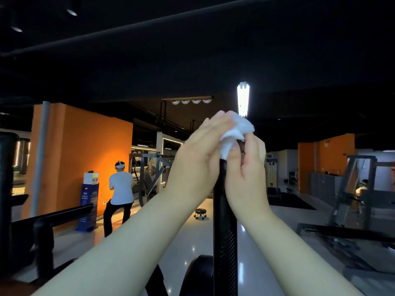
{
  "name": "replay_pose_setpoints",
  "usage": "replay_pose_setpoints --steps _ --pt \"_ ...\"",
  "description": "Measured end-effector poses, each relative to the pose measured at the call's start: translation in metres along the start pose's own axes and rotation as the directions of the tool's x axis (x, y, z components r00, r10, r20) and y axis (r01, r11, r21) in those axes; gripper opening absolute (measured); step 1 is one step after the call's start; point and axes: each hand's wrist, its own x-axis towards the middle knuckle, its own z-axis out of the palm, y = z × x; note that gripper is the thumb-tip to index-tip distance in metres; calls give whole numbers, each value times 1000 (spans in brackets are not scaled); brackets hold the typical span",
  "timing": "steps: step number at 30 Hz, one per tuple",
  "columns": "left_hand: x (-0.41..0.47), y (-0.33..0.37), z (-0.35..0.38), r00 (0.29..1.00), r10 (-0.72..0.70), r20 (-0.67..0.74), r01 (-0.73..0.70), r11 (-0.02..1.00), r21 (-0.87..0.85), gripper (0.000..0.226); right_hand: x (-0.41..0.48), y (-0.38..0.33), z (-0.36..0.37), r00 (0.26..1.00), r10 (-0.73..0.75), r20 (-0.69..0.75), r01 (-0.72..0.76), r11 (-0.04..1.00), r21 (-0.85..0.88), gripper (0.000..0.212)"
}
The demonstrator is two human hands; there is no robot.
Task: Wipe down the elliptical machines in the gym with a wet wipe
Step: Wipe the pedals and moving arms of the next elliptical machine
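Both hands are raised together at the top end of the black upright elliptical handlebar (225,231), which rises from the bottom edge of the view. The white wet wipe (237,129) is bunched over the handlebar's top tip, sandwiched between the hands. The left hand (196,159) has fairly straight fingers laid flat against the wipe, pressing it from the left side. The right hand (245,174) is curled round the handlebar's top just under the wipe, thumb touching the wipe's lower fold. Behind them are a glossy gym floor (192,238) and an orange wall (85,146). A person in a white shirt (120,189) stands by a blue sign stand (88,201); a small round stool (200,212) is mid-floor and a lit ceiling tube (243,99) is above the hands.
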Motion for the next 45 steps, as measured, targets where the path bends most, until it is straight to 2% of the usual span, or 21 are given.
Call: replay_pose_setpoints --steps 2,4,7,10,13,16,19,21,22,24,26,27,28,30,33,35,37,38,40,43,45 --pt "13 4 -6 976 -216 -37 216 976 -1 33 -1 0 1 1000 -6 7 6 1000 -25 41" --pt "32 5 -8 917 -395 55 396 918 -6 28 0 1 2 1000 -8 5 8 1000 -30 48" --pt "54 -1 -9 843 -502 194 527 844 -104 28 0 4 3 999 -34 0 34 999 -33 49" --pt "50 -1 -10 857 -446 258 505 824 -255 33 0 5 3 999 -49 5 49 998 -27 47" --pt "30 -1 -11 902 -357 242 430 799 -421 35 1 7 3 999 -42 6 42 999 -19 48" --pt "2 -4 0 962 -259 84 272 906 -323 40 0 10 3 1000 -25 8 25 1000 -11 49" --pt "-11 -3 11 969 -237 -70 217 952 -217 42 1 12 4 1000 -19 1 19 1000 -20 49" --pt "1 -2 7 967 -242 -78 225 956 -188 35 1 13 3 1000 -25 1 25 1000 -20 49" --pt "13 -2 3 958 -284 -35 272 942 -197 30 1 13 3 1000 -29 1 29 999 -20 49" --pt "39 -7 -2 883 -458 105 470 855 -219 24 1 14 4 999 -32 3 32 999 -26 49" --pt "56 -12 -4 729 -644 232 685 690 -234 25 1 16 4 1000 -24 7 24 999 -23 49" --pt "59 -13 -4 675 -688 268 738 625 -255 26 1 16 4 1000 -24 4 24 1000 -20 49" --pt "60 -13 -3 668 -691 278 744 612 -267 26 1 16 5 999 -34 -1 34 999 -21 49" --pt "58 -5 -2 769 -581 267 638 720 -273 25 1 16 4 998 -64 -8 63 998 -26 46" --pt "43 6 0 938 -260 230 309 927 -212 30 0 17 4 998 -59 -3 59 998 3 41" --pt "28 2 5 977 -57 205 90 983 -158 34 1 18 4 998 -61 -5 61 998 -2 41" --pt "15 -7 10 990 24 139 3 982 -188 36 1 21 4 998 -62 -10 62 998 -21 47" --pt "11 -11 12 996 3 94 18 975 -221 36 2 21 4 998 -61 -12 61 998 -28 48" --pt "12 -13 13 989 -144 26 146 959 -243 37 2 23 5 998 -57 -10 57 998 -38 49" --pt "24 -16 15 891 -447 85 453 854 -254 34 2 25 5 999 -36 -16 35 998 -47 48" --pt "21 -12 18 844 -527 105 532 794 -294 30 2 26 5 999 -28 -19 28 999 -41 49"
